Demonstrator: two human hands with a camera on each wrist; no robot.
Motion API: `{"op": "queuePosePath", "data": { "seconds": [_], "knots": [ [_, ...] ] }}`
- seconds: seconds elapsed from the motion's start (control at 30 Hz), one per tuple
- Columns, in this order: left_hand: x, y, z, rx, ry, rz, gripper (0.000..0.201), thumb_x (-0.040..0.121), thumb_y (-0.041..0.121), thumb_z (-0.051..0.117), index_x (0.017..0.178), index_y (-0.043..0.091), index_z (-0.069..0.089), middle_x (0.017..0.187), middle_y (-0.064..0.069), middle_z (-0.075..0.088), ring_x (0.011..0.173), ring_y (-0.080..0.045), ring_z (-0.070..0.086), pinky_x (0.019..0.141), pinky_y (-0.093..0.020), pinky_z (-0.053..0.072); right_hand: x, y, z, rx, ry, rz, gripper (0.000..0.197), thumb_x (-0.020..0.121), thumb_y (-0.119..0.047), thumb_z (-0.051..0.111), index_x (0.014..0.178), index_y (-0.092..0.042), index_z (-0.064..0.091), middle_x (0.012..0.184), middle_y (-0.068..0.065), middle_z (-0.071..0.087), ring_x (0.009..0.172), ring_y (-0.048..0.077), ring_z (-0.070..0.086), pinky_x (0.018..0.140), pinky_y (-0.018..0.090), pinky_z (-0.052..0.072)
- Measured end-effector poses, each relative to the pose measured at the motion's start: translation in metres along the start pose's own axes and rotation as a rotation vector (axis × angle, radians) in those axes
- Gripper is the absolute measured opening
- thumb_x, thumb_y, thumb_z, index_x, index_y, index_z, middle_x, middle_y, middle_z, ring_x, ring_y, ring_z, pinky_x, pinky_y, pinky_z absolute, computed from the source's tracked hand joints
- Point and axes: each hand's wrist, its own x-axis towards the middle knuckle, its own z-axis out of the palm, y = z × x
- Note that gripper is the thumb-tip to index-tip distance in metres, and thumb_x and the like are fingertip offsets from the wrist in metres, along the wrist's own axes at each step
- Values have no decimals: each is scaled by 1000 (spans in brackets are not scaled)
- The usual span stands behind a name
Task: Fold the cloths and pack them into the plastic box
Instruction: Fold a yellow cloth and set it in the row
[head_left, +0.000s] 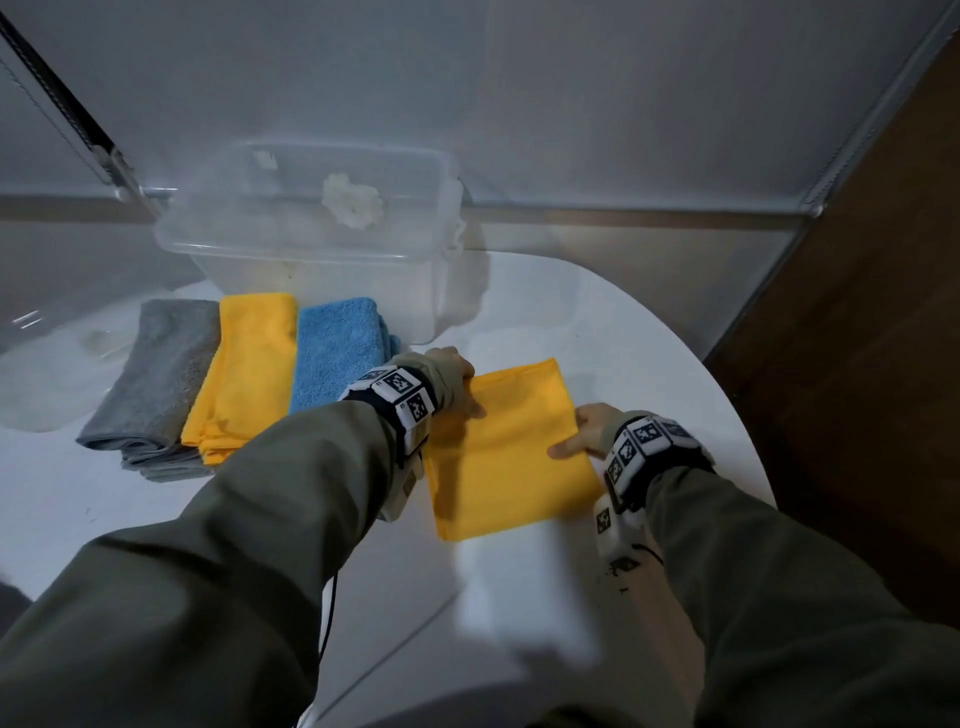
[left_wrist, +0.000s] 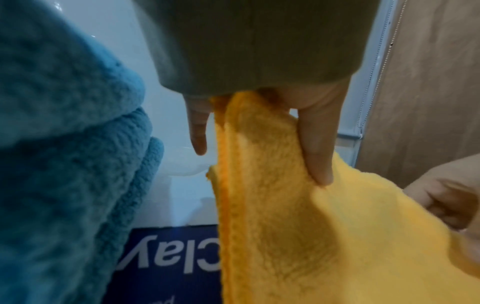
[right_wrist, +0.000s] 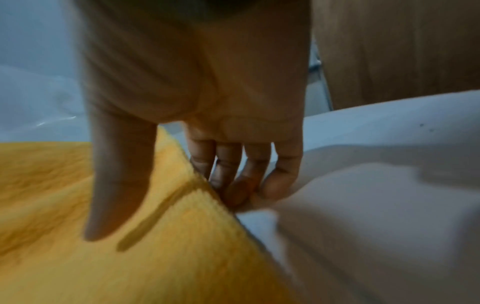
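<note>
Left wrist view: blue label (left_wrist: 168, 265) reads "Clay", inverted.

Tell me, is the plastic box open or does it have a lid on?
Open. The plastic box shows no lid on its rim, and you can see down inside it. No cloths are packed in it yet.

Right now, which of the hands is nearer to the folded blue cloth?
Left. The left hand grips the yellow cloth at its edge just beside the blue cloth; the right hand holds the opposite edge, farther away.
</note>
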Motion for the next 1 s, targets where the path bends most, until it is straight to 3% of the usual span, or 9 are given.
{"op": "queuePosePath", "data": {
  "seconds": [0.1,0.2,0.43,0.6,0.73,0.8,0.87,0.93,1.0],
  "knots": [
    [-8,4,6,9,-23,-3,57,82,40,60,131,17,42,126,-8,51,113,-30,51,92,-42,45,-6,-4,5,-86,39,29,68,73,-43,75,126,-8,51,134,12,53,119,32,52,102,43,42],
    [-14,7,18,46,25,-30,51,83,27,55,129,17,36,120,-11,56,104,-32,56,84,-40,48,-24,-16,4,69,113,-70,64,89,-34,59,143,-9,33,143,12,42,128,31,43,102,37,36],
    [-32,16,18,-212,117,-161,96,69,68,60,140,16,23,138,-12,41,123,-33,46,94,-45,41,-57,-46,-16,-51,268,-263,52,92,-21,51,142,-22,35,147,8,40,131,31,41,102,35,35],
    [-48,15,-1,-815,364,61,118,64,24,83,148,14,1,153,-13,18,139,-29,26,113,-42,28,-93,-76,-33,-127,280,-416,47,86,-14,55,132,-26,51,136,5,52,121,26,48,88,25,36],
    [-63,8,-20,-1180,399,130,124,60,-4,81,148,15,-5,153,-12,20,140,-25,26,112,-32,24,-119,-96,-43,-86,252,-543,41,82,-8,59,119,-25,62,118,5,63,109,21,54,91,30,42],
    [-69,-3,-27,-1202,359,159,116,65,-2,79,148,17,1,148,-16,31,135,-30,34,111,-40,31,-127,-101,-49,-66,270,-577,40,81,-8,63,117,-24,63,119,6,64,110,21,55,98,35,43],
    [-77,-14,-35,-1161,356,156,102,59,14,85,142,17,27,133,-15,48,125,-32,45,105,-45,38,-132,-105,-56,-80,302,-577,41,81,-15,68,121,-25,61,123,6,61,115,22,54,103,38,41],
    [-85,-24,-43,-1175,374,135,90,45,28,87,126,14,50,117,-10,58,115,-32,53,102,-48,42,-136,-109,-65,-130,387,-533,41,80,-30,70,119,-27,60,119,5,60,112,23,54,99,37,43],
    [-89,-29,-50,-1188,413,104,80,52,28,87,123,13,52,117,-10,58,113,-32,54,102,-51,42,-140,-116,-72,-182,500,-463,42,80,-40,68,117,-24,60,111,5,57,105,24,55,89,33,45]
  ]
}}
